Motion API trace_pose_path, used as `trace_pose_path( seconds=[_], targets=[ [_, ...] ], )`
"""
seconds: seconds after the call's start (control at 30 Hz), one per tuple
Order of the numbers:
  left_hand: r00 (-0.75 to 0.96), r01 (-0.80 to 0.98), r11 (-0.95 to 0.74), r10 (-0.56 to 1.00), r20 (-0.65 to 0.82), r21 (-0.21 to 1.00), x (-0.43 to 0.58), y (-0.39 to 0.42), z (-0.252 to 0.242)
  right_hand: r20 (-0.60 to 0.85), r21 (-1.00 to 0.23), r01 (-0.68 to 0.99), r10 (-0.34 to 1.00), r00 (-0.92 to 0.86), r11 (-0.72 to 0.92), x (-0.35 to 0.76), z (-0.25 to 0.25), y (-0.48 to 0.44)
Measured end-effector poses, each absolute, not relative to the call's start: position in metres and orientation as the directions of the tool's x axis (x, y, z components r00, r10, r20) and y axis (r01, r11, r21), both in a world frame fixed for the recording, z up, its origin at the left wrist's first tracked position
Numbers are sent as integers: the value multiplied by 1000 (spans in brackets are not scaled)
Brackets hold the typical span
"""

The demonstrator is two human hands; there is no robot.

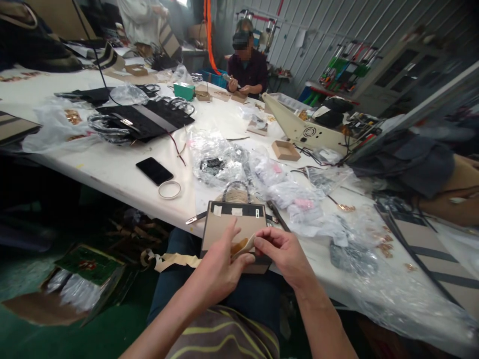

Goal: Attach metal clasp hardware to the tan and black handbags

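A taupe bag panel [215,227] with a black top band and a dark looped handle [236,184] leans on my lap against the table edge. Pale tape pieces and a small white label are stuck on the band. In front of the panel, my left hand [228,259] holds a roll of tan tape [239,247] between thumb and palm, its index finger raised. At the roll's right side, my right hand [277,247] pinches the tape's edge between thumb and fingers. A crumpled tape strip [175,261] lies to the left of my left hand.
On the white table [123,169] are a black phone [154,171], a tape ring [169,189], clear plastic bags [295,194], black bags [149,119] and a small cardboard tray [286,150]. Across it sits a person [247,67]. An open carton [75,284] stands on the floor at left.
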State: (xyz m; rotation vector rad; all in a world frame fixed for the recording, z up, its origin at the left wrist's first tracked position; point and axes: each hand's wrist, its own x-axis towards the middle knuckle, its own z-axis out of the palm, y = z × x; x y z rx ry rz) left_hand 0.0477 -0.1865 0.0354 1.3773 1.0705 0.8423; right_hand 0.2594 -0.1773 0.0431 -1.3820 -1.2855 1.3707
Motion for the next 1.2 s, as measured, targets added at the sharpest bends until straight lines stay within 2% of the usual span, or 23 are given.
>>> trace_pose_path(
  seconds=[0.07, 0.13, 0.27, 0.4, 0.53, 0.6, 0.73, 0.83, 0.93, 1.07, 1.2],
  targets=[
    [427, 80, 8, 903, -42, 997, 54, -185, 34, -215, -970, 148, 967, -136, -194, 267, 46, -181],
    [491, 76, 16, 870, -51, 997, 62, -184, 34, -218, -962, 197, 964, -150, -187, 273, 46, -183],
    [400, 27, 209, 894, -202, 977, 81, -182, 38, -19, -953, 304, 1000, -19, -13, 271, 42, -186],
    [346, -54, 223, 918, -191, 973, 94, -178, 39, 147, -940, 325, 983, 110, 104, 263, 32, -187],
    [308, -110, 351, 901, -304, 930, 101, -175, 32, 257, -931, 320, 937, 238, 174, 264, 25, -185],
    [335, -100, 358, 891, -307, 928, 102, -174, 30, 253, -931, 320, 944, 213, 177, 269, 25, -183],
    [471, -115, 314, 853, -226, 942, 108, -173, 30, 97, -938, 340, 992, 84, 64, 284, 26, -177],
    [446, -133, 396, 843, -302, 909, 117, -170, 27, 36, -914, 405, 995, 97, -6, 294, 29, -171],
    [389, -154, 461, 842, -375, 874, 131, -165, 19, 108, -813, 582, 990, 86, 38, 298, 33, -158],
    [319, -244, 496, 852, -414, 833, 153, -148, 6, 308, -561, 802, 951, -30, 207, 297, 30, -124],
    [256, -290, 554, 831, -494, 781, 168, -128, -6, 255, -452, 857, 957, -141, 247, 298, 13, -90]
  ],
)
